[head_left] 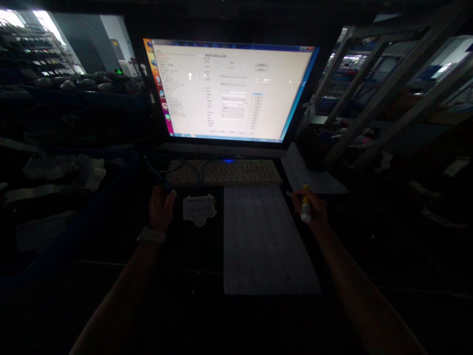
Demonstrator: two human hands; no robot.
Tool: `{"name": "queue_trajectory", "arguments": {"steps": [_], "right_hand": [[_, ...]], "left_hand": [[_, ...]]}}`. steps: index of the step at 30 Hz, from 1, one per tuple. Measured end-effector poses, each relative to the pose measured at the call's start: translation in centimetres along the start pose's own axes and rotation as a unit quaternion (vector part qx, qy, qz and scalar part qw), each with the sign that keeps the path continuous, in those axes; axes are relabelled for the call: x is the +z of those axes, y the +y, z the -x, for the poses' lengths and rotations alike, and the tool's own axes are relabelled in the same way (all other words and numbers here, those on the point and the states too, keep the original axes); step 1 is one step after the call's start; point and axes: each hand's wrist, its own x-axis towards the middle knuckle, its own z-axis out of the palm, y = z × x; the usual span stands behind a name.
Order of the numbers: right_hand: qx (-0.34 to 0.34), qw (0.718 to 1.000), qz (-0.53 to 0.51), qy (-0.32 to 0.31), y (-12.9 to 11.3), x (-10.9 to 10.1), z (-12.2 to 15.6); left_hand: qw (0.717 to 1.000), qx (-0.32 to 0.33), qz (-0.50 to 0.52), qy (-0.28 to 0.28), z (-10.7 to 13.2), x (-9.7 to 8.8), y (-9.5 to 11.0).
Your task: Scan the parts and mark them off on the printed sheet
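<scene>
1. Right hand (313,211): fingers clamped on a marker (305,206), at three o'clock of the printed sheet (264,241).
2. Left hand (160,208): fingers curled round a blue cable (161,180), at nine o'clock of the white box (199,209).

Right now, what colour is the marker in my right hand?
Yellow top, white body: the marker shows in the head view, held in the right hand.

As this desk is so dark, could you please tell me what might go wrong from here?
The left hand grips a thin blue cable looping over the pale keyboard; a tug could knock the small white labelled box. The right hand holds a yellow-tipped white marker beside the long printed paper sheet; in this gloom it might mark the wrong line.
</scene>
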Motion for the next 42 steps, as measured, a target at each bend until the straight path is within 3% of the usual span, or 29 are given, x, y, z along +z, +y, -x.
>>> {"name": "queue_trajectory", "arguments": {"steps": [26,37,42], "right_hand": [[-0.023,1.000,-0.004,0.002,-0.9,-0.2,0.0],[-0.013,1.000,0.001,0.000,-0.5,0.0,0.0],[-0.057,0.998,0.000,0.001,-0.8,-0.2,0.0]], "left_hand": [[1.000,-0.006,0.007,0.009,-0.1,0.1,-0.7],[1.000,-0.004,-0.009,0.001,0.0,-0.1,0.2],[1.000,-0.012,-0.015,-0.001,0.0,-0.1,0.1]]}}
